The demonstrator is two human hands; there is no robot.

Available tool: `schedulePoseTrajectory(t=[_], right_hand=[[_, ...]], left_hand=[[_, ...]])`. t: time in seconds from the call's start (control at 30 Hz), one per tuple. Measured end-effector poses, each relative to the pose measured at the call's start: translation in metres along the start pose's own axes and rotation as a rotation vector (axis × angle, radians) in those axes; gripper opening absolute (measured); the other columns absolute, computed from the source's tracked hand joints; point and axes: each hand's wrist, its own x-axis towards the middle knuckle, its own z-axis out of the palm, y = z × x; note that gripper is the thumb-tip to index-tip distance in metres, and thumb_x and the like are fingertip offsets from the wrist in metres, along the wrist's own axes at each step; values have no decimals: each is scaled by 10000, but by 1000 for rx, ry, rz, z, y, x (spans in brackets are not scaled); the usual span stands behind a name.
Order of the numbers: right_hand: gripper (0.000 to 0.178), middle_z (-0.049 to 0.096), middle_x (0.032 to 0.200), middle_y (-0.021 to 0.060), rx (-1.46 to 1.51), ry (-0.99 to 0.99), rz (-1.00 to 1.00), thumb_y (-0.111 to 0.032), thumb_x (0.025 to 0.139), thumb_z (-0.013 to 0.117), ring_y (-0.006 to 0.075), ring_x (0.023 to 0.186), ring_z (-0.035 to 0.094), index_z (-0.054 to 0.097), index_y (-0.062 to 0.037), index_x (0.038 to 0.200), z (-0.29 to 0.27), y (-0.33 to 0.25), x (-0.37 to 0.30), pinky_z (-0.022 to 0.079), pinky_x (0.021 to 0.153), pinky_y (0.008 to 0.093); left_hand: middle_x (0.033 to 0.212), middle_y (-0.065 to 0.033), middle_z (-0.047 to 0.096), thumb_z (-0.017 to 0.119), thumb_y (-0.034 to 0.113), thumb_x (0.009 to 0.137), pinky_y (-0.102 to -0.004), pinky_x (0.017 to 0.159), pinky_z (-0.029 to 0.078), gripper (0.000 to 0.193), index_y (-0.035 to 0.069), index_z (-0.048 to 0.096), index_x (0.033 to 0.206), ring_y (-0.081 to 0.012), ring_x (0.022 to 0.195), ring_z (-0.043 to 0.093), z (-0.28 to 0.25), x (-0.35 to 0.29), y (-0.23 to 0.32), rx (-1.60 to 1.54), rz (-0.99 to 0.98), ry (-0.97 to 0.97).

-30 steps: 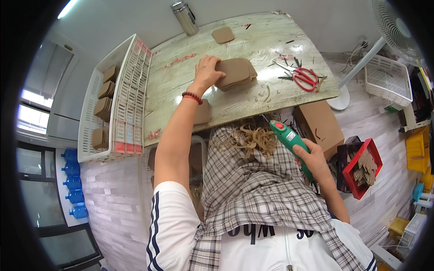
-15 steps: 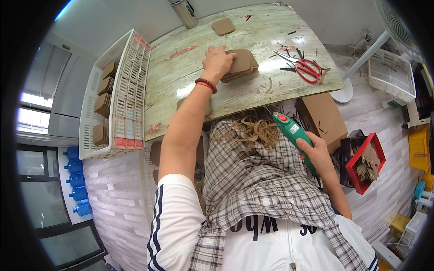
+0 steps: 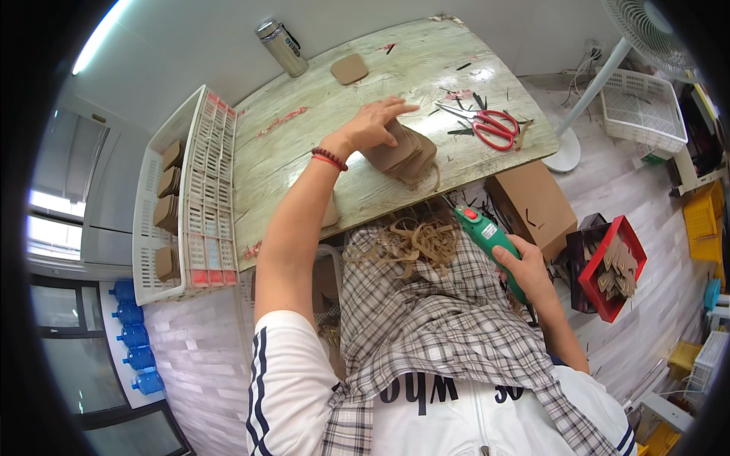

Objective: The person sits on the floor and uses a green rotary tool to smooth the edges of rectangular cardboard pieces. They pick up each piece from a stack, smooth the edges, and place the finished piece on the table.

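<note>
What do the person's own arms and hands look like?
The left hand and right hand wear no gloves. A dark red beaded bracelet and a thin red band circle the left wrist; the white left sleeve has dark stripes.

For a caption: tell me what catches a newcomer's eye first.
Probably the green handheld tool with a red button, in the right hand near the worn pale-green table's front edge. Then the stack of flat brown rounded pieces at the left hand, and the red-handled metal scissors right of it.
</note>
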Motion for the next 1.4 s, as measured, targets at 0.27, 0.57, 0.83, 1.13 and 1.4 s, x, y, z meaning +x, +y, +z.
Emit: schedulePoseTrajectory(t=[0.27, 0.57, 0.83, 1.13, 1.4], right_hand=[[326, 571, 732, 24, 16, 13, -4, -261, 899, 646, 72, 596, 537, 613, 29, 1044, -6, 5, 2, 446, 540, 230], [359, 586, 747, 23, 19, 1, 6, -259, 880, 679, 68, 609, 532, 630, 23, 1097, -6, 10, 1, 455, 539, 237], [368, 584, 748, 22, 51, 20, -24, -261, 883, 675, 68, 593, 523, 626, 29, 1104, -3, 4, 1, 455, 536, 241], [340, 560, 713, -6, 67, 29, -154, -251, 893, 675, 50, 585, 501, 619, 18, 1094, 18, -36, 2, 424, 524, 222], [348, 557, 720, -9, 71, 1, -200, -254, 897, 677, 49, 590, 497, 611, 18, 1104, 39, -66, -6, 421, 535, 210]], left_hand=[[1354, -263, 408, 663, 419, 845, -499, 1075, 260, 767, -87, 367, 1339, -407, 1284, 348, 92, -44, 46, -121, -832, 1018], [1488, -261, 217, 705, 277, 805, -501, 1126, 170, 801, -34, 283, 1412, -401, 1398, 183, 110, -34, 53, -161, -786, 952], [1377, -217, 375, 778, 74, 708, -459, 1108, 220, 443, 30, 495, 1046, -365, 1355, 271, 101, -35, 62, -315, -494, 1214], [1141, -50, 620, 595, 15, 911, -337, 954, 467, 253, 58, 542, 1154, -190, 1056, 592, 69, -66, 117, -1638, -50, 1339], [1157, -54, 628, 615, -52, 869, -341, 974, 482, 343, 62, 554, 1186, -196, 1083, 596, 69, -91, 136, -1972, -40, 1269]])
